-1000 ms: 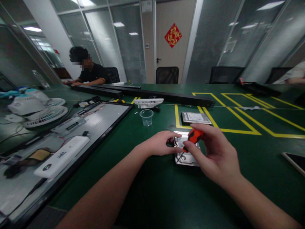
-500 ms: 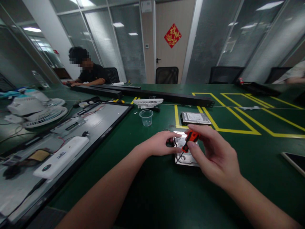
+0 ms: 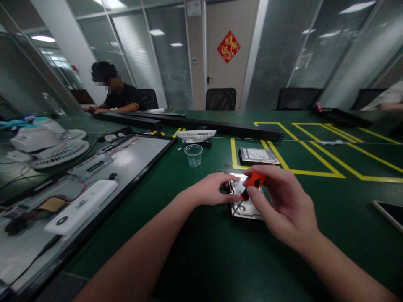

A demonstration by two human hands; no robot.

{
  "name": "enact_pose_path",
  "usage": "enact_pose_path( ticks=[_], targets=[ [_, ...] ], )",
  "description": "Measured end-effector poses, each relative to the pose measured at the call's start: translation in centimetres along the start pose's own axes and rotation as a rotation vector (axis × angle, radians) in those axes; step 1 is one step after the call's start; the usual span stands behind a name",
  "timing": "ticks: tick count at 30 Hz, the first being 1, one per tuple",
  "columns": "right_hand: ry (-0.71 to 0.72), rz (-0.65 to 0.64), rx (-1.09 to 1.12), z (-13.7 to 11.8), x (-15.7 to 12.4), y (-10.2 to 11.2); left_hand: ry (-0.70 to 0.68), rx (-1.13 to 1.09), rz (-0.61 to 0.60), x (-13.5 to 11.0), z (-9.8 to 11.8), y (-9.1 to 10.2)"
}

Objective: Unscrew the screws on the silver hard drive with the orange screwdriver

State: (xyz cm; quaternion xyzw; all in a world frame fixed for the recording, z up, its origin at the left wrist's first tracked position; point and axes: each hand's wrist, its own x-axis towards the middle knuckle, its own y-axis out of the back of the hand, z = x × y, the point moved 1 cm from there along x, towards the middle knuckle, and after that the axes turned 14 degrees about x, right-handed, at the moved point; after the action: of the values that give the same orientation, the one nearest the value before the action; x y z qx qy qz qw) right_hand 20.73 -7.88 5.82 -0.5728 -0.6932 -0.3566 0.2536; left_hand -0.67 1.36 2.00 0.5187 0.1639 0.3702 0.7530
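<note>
A silver hard drive (image 3: pixel 248 211) lies on the green table in front of me, partly covered by both hands. My left hand (image 3: pixel 211 189) grips it from the left, thumb and fingers bent over its top. In my right hand (image 3: pixel 285 203), a red-and-black screwdriver (image 3: pixel 254 181) is pinched between thumb and fingers. Its thin shaft slants down to the left, and the tip meets the drive near its lower left corner. Just behind, a second hard drive (image 3: pixel 258 156) rests on the table, touched by neither hand.
A clear plastic cup (image 3: pixel 193 156) and a white fan part (image 3: pixel 195 135) stand beyond my left hand. Leftward lies a large panel (image 3: pixel 138 157) bearing a white power bank (image 3: pixel 82 207). Long black bars (image 3: pixel 220 128) cross the table. A phone (image 3: pixel 390 214) is at right; another person (image 3: pixel 122 98) sits opposite.
The screwdriver's handle has turned in my right fingers, showing more red and less black. My left hand and the hard drive have stayed in place.
</note>
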Motion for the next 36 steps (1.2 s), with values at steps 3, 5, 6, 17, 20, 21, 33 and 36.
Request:
enact_pose_path(
  ticks=[3, 5, 6, 17, 20, 21, 33, 36],
  targets=[
    [0.028, -0.023, -0.012, -0.3, 0.2, 0.1, 0.002, -0.009, 0.003, 0.0, 0.1, 0.0],
    [0.028, -0.027, -0.016, -0.3, 0.3, 0.1, -0.002, -0.016, 0.002, 0.0, 0.1, 0.0],
    [0.029, -0.026, -0.019, -0.2, 0.3, 0.1, -0.006, -0.018, 0.001, 0.0, 0.0, 0.0],
    [-0.069, 0.027, 0.01, 0.5, -0.4, -0.1, 0.012, 0.002, -0.001, 0.0, 0.1, 0.0],
    [-0.033, -0.03, 0.02, 0.1, -0.2, -0.1, -0.004, -0.021, 0.007, 0.0, 0.1, 0.0],
    [-0.018, -0.044, 0.02, 0.1, -0.1, -0.1, -0.009, -0.028, 0.013, 0.0, 0.0, 0.0],
    [0.007, -0.04, -0.027, 0.1, 0.1, -0.2, -0.023, -0.023, 0.022, 0.1, -0.1, -0.2],
    [-0.016, -0.054, 0.003, 0.0, 0.0, -0.2, -0.014, -0.004, 0.029, 0.1, 0.0, -0.2]
  ],
)
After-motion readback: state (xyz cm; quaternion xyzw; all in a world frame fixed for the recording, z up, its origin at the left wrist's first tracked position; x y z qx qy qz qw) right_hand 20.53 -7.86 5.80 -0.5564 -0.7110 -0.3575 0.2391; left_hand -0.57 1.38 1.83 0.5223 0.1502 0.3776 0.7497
